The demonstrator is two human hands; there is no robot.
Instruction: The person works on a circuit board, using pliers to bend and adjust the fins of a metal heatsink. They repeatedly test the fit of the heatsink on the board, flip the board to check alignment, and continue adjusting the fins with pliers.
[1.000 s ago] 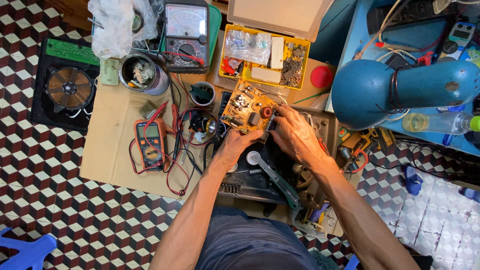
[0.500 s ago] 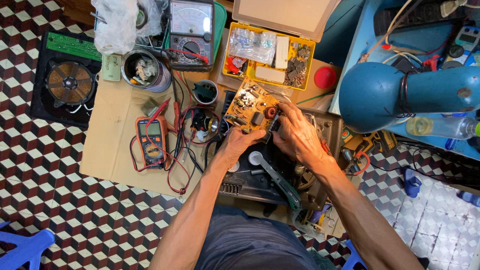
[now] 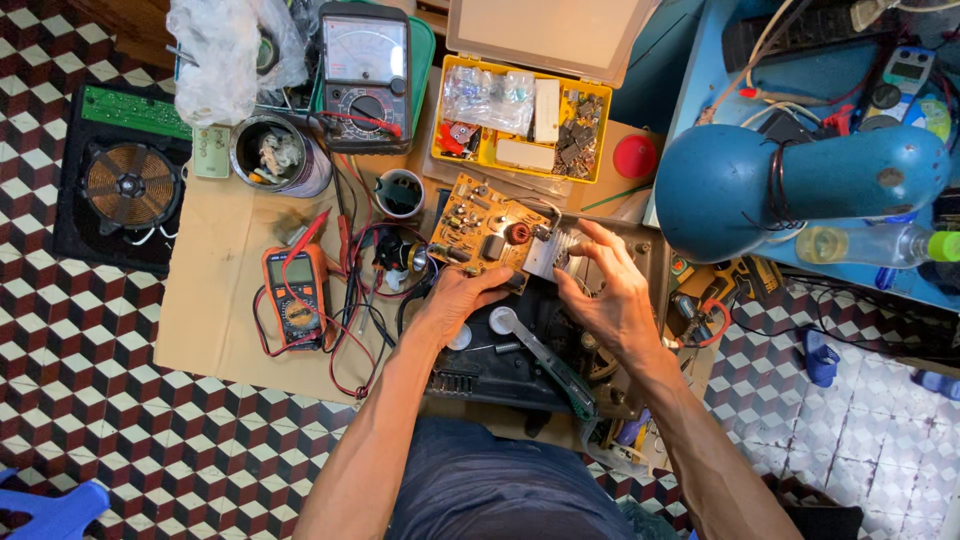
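Dark grey cloth of your shorts [image 3: 500, 490] fills the bottom of the view; you sit on a floor of red, white and black cube-pattern tiles [image 3: 100, 430], looking straight down at your own two bare forearms.

Just beyond your knees lies a black, opened appliance chassis [image 3: 510, 360], flat on the floor so its inside faces you. A long flat metal bar with a round end [image 3: 535, 355] rests across it.

Your left hand [image 3: 455, 305] sits at the near left edge of a tan printed circuit board studded with small components and a copper coil [image 3: 490, 232]. Its fingers are curled and pressed on the board's lower edge, apparently steadying it over the chassis. Your right hand [image 3: 610, 295] is at the board's right end, where a silver finned heat sink [image 3: 555, 250] is mounted. Its fingers are spread half open, tips touching or hovering at the heat sink; whether they pinch anything, you cannot tell from here.

To the left, on a sheet of brown cardboard [image 3: 200, 320], an orange digital multimeter [image 3: 297, 295] lies face up within reach, red and black leads looping around it.

Farther off stand a small round metal tin [image 3: 280, 155], a black analogue meter [image 3: 367, 75], and an open yellow plastic parts box [image 3: 520, 120]. At far left lies a black induction coil unit [image 3: 125, 190]; at right, a large blue motor housing [image 3: 790, 185].
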